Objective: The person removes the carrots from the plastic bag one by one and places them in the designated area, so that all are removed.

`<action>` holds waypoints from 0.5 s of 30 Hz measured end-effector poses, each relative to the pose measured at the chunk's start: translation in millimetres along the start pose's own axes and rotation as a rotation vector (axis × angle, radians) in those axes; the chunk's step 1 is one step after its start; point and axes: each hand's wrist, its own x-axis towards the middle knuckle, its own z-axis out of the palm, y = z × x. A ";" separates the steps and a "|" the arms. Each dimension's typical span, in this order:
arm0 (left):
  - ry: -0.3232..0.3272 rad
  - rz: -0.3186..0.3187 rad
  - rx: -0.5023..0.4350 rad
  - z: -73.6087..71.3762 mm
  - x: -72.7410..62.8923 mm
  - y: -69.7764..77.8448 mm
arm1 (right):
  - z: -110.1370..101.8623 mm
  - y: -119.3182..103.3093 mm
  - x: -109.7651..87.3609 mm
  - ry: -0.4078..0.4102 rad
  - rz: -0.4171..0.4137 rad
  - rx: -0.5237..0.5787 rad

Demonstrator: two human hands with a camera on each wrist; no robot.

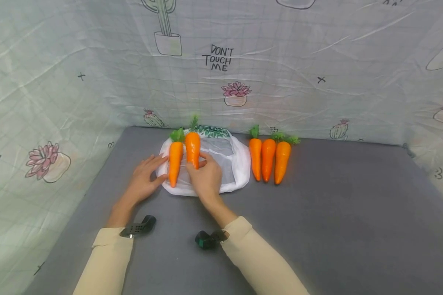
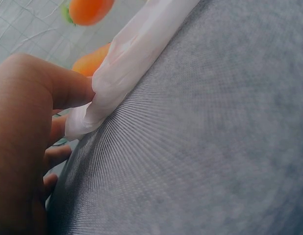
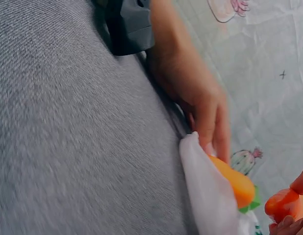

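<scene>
A white bag [image 1: 242,162] with a green leaf print lies spread on the grey table, its rim rolled into a ring. Inside its left part rests a carrot [image 1: 175,164] with a leafy green top. Against the bag's left rim, my left hand [image 1: 142,180] has its fingers spread, thumb and fingertips touching the white edge [image 2: 119,66]. My right hand [image 1: 208,176] pinches a second carrot [image 1: 193,143] by its narrow lower end, over the bag and just right of the first. In the right wrist view, that orange carrot [image 3: 281,204] shows between thumb and fingers.
Three more carrots [image 1: 268,159] lie side by side just right of the bag, green tops toward the back. A printed cloth backdrop [image 1: 280,73] rises behind the table [image 1: 336,213] and along both sides.
</scene>
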 end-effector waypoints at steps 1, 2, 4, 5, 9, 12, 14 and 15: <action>-0.003 -0.002 0.001 -0.1 -0.1 0.2 | -2.7 -0.7 0.4 0.004 0.001 0.010; -0.004 0.000 0.001 -0.2 0.0 0.5 | -5.4 -1.1 1.1 0.008 -0.001 0.017; -0.006 0.000 -0.001 -0.1 0.5 0.4 | -11.0 -1.8 2.5 0.010 -0.004 0.027; -0.009 0.001 -0.003 -0.5 0.4 0.6 | -13.7 -1.8 3.5 0.014 -0.009 0.025; -0.014 -0.004 -0.006 -0.4 1.2 0.5 | -25.2 -2.4 6.6 0.015 -0.016 0.031; -0.015 -0.008 -0.008 -0.2 1.1 0.6 | -34.3 -3.2 8.3 0.024 -0.022 0.044; -0.016 -0.011 -0.012 -0.3 0.7 0.7 | -40.4 -3.4 9.2 0.036 -0.027 0.051; -0.016 -0.011 -0.014 -0.3 0.6 0.7 | -43.3 -3.1 9.7 0.043 -0.029 0.051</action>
